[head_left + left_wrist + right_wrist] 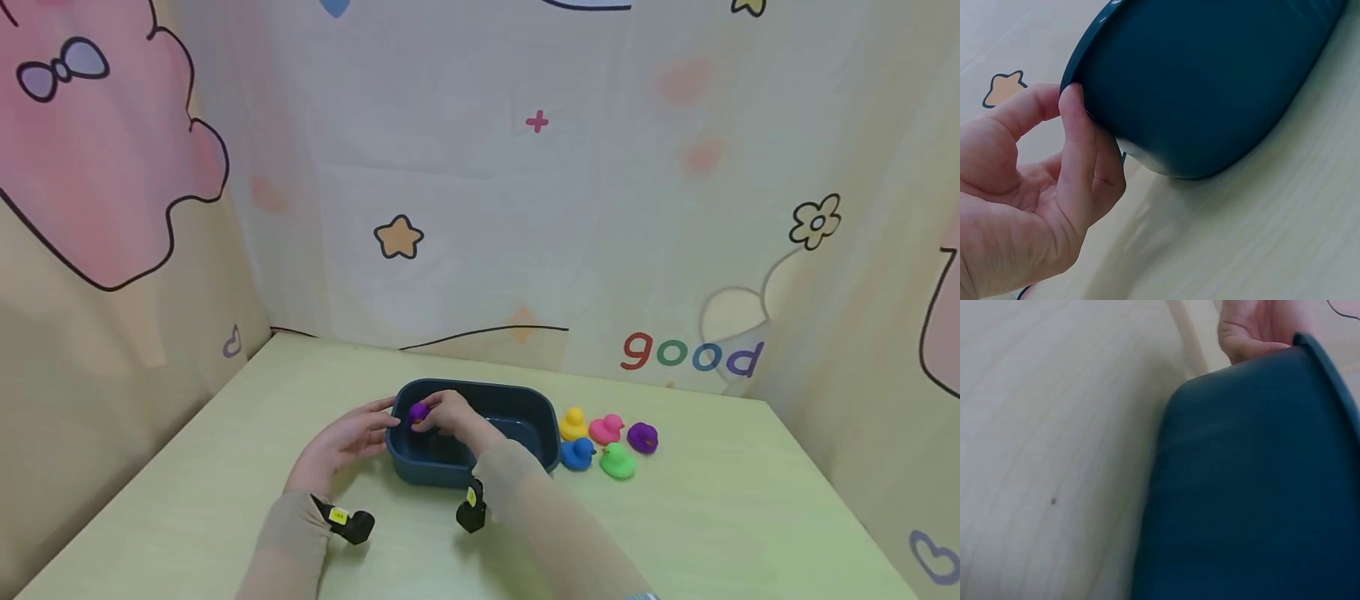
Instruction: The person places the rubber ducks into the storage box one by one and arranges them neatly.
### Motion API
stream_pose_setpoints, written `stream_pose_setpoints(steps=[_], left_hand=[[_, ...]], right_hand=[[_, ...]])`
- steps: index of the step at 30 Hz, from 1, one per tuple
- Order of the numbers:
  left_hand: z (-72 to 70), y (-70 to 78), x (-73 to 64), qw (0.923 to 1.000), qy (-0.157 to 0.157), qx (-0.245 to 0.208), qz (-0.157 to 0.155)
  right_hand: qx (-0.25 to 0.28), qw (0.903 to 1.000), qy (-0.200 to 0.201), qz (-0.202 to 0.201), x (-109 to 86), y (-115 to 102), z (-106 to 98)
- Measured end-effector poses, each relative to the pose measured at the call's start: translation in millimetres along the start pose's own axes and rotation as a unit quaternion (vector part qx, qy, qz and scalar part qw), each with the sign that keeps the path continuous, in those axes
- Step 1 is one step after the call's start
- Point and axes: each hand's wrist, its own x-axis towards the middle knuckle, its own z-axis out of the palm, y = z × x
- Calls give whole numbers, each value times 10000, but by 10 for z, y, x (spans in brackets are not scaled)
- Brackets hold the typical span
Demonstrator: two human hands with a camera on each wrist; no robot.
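Small toy held inside a tray. The small rounded purple toy duck (417, 412), apparently of smooth rubber or soft plastic, is at the left end of the dark-blue, round-cornered plastic tray (427, 473). The right hand (454, 414) has its grip pinched on the duck; whether the duck touches the tray floor cannot be told. The left hand (352, 436) has its grip on the tray's left rim. The duck should prove light, slightly yielding and hard to break; its curved body, if smooth, may slip from a pinch at the head, so thumb and finger are best set across the body's sides. The tray, probably light and stiff, is best held by its rim. Beyond its right end, five toy ducks (618, 461) stand on the pale surface (697, 517).
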Motion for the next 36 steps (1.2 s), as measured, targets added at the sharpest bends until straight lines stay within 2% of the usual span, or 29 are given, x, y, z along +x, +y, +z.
stream_pose_setpoints(steps=[5, 10, 23, 29, 36], left_hand=[[-14, -4, -6, 10000, 71, 20, -45], [-15, -2, -12, 9999, 76, 21, -61], [-8, 8, -16, 9999, -93, -71, 42], [-21, 19, -16, 9997, -166, -155, 52], [-23, -26, 13, 9995, -292, -131, 57]], right_hand=[[-517, 9985, 191, -61, 24, 10, 64], [-746, 9969, 238, -92, 44, 41, 86], [-710, 9973, -79, -195, -45, 17, -45], [-719, 9946, -205, -713, -170, -53, -303], [-519, 9879, -512, -1371, -476, -88, -827]])
